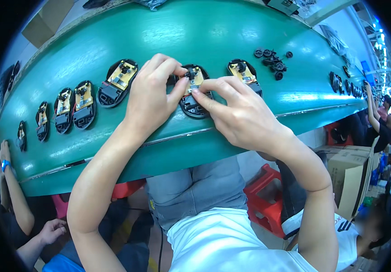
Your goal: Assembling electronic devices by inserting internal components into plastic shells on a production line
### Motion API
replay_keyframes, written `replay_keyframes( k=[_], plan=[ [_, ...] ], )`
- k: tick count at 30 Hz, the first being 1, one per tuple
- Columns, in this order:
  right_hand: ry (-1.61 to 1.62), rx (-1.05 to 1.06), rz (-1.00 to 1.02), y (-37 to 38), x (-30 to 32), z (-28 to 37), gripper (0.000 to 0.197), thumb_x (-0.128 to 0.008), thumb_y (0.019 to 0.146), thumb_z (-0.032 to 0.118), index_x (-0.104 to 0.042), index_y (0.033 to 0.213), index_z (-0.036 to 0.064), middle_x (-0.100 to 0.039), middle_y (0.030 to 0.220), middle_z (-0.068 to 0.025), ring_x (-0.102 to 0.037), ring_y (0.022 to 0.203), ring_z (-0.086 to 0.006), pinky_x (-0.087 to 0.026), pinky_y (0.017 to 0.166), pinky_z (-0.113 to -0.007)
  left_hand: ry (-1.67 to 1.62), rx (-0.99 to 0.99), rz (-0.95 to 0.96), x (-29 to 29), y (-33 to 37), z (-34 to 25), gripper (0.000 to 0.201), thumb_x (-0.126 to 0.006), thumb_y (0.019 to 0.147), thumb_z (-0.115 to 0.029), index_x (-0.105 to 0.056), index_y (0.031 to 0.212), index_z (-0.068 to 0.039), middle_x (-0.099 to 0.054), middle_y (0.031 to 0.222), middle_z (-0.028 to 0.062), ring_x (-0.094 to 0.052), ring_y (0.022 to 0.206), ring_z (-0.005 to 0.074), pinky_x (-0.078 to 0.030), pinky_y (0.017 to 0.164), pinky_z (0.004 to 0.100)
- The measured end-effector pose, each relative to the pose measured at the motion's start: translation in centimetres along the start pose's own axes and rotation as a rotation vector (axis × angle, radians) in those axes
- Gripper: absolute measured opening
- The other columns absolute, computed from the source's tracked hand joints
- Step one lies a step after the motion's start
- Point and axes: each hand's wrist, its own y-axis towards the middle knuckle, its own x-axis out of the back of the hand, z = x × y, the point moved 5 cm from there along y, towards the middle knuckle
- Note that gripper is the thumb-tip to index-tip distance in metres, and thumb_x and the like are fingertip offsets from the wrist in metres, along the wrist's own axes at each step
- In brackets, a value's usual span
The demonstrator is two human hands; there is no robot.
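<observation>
A black mouse base with a yellow circuit board [192,90] lies on the green conveyor belt [195,36] in front of me. My left hand [152,95] pinches its left side, thumb and fingers touching a small black wheel at the top. On the right, my right hand [238,111] presses its thumb and forefinger on the board's middle. More such bases lie in a row: one to the right [244,74], several to the left [117,82]. Loose black scroll wheels [273,61] sit in a pile beyond my right hand.
Other people sit along the belt: a forearm with a blue wristband [9,181] at the left, and a person in black [381,122] at the right. Red stools [265,199] and cardboard boxes [349,177] stand on the floor below.
</observation>
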Motion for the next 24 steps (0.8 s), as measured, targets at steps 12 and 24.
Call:
replay_keyframes(
  k=[12,24],
  plan=[
    [-0.179,-0.506,-0.041,-2.0,4.6,-14.6,0.027,-0.077,0.086,0.018,-0.077,0.111,0.0100,-0.069,0.107,-0.0110,-0.067,0.096,-0.0315,-0.055,0.087,-0.041,0.314,-0.144,-0.244,7.3,1.3,-0.7,0.025,-0.070,0.089,-0.012,-0.069,0.112,-0.002,-0.071,0.113,0.0144,-0.067,0.105,0.0328,-0.051,0.094,0.0416],
    [-0.146,-0.471,0.015,-0.4,4.1,-14.8,0.016,-0.077,0.086,0.015,-0.076,0.099,0.0053,-0.068,0.097,-0.0115,-0.069,0.083,-0.0299,-0.055,0.077,-0.041,0.493,0.119,0.183,8.1,-0.6,2.1,0.041,-0.075,0.088,-0.029,-0.069,0.120,-0.004,-0.065,0.122,0.0162,-0.065,0.107,0.0359,-0.052,0.095,0.0441]
  ],
)
